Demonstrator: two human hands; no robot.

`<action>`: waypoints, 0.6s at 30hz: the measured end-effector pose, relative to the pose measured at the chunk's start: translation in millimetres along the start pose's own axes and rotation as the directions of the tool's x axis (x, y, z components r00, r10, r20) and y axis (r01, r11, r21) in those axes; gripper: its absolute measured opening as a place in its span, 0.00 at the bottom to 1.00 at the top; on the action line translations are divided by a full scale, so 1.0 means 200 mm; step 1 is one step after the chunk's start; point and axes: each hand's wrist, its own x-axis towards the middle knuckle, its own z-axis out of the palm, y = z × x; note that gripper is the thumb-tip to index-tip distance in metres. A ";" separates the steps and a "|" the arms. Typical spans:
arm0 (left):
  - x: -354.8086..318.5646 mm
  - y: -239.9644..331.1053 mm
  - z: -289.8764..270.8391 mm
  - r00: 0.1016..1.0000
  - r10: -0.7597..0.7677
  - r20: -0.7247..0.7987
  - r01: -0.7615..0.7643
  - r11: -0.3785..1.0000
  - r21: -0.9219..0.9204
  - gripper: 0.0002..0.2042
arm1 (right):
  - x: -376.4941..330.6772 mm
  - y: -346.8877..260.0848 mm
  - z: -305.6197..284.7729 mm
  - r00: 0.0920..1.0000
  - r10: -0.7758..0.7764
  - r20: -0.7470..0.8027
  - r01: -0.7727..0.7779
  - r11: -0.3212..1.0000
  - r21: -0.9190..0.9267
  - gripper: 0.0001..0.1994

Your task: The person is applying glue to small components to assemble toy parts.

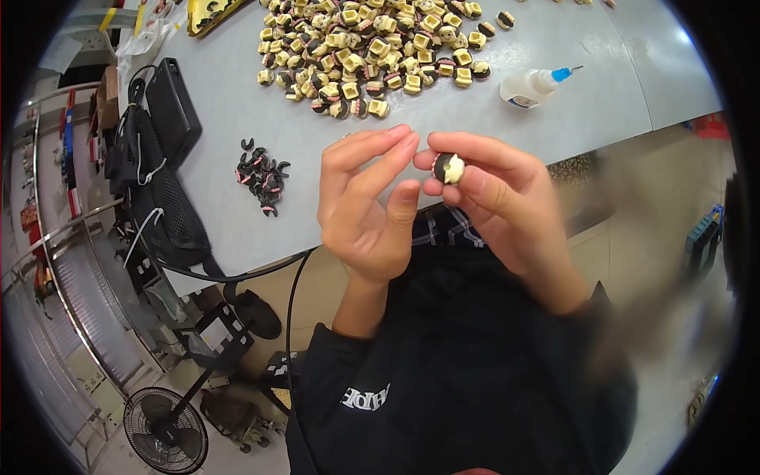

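1. Pinching a small cream-and-black part (449, 168) between thumb and fingers, the right hand (499, 198) is closed on it at frame centre, above the grey table (229, 119) edge.
2. Just beside it, the left hand (368, 206) is raised with fingers curled and apart from the thumb, holding nothing visible.
3. A heap of similar cream parts (372, 47) fills the upper centre.
4. A small pile of black clips (263, 178) lies at left of centre.
5. A white glue bottle (530, 85) with a blue tip lies at upper right.
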 end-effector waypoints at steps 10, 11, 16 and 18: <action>-0.01 -0.01 0.00 0.999 0.010 0.048 -0.002 0.985 -0.175 0.13 | 0.02 0.04 -0.06 0.909 -0.381 0.168 0.416 0.837 -0.356 0.09; -0.01 -0.01 0.00 0.999 0.008 0.047 0.001 0.982 -0.188 0.13 | 0.02 0.04 -0.06 0.906 -0.384 0.178 0.423 0.823 -0.379 0.09; -0.01 -0.01 0.00 0.996 0.005 0.089 0.012 0.981 -0.191 0.14 | 0.01 0.04 -0.06 0.935 -0.320 0.152 0.354 0.855 -0.380 0.08; 0.00 -0.01 0.00 0.996 -0.010 0.092 0.029 0.978 -0.204 0.15 | 0.01 0.04 -0.06 0.940 -0.308 0.148 0.341 0.865 -0.368 0.08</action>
